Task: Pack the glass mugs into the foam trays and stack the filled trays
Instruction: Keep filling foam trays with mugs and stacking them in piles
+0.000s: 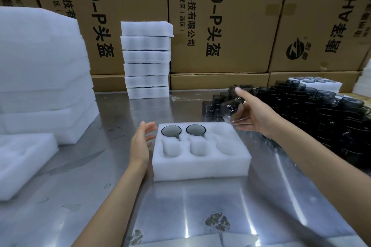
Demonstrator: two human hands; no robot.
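**Mug Packing Station: Third Mug Held Above the Tray**

The foam tray (200, 158) lies flat on the metal table (180, 216), directly in front of the person. It has six pockets in two rows of three. In the far row, the left pocket holds the first mug (171, 131) and the middle pocket holds the second mug (196, 130); both sit upright, rims level with the foam surface. The far right pocket and all three near pockets contain no mug.

The right hand (255, 114) is raised over the far right corner of the tray. Its fingers and thumb are curled round a dark glass mug (233, 111), which is tilted and clear of the foam.

The left hand (140, 142) is just beside the left edge of the tray, fingers straight and slightly spread, holding nothing. Whether it touches the foam cannot be determined.

The loose mugs (311, 110) are massed on the right side of the table. A stack of trays (147, 60) stands at the far edge of the table against the cardboard boxes (220, 16). Larger foam sheets (40, 76) are piled at the left
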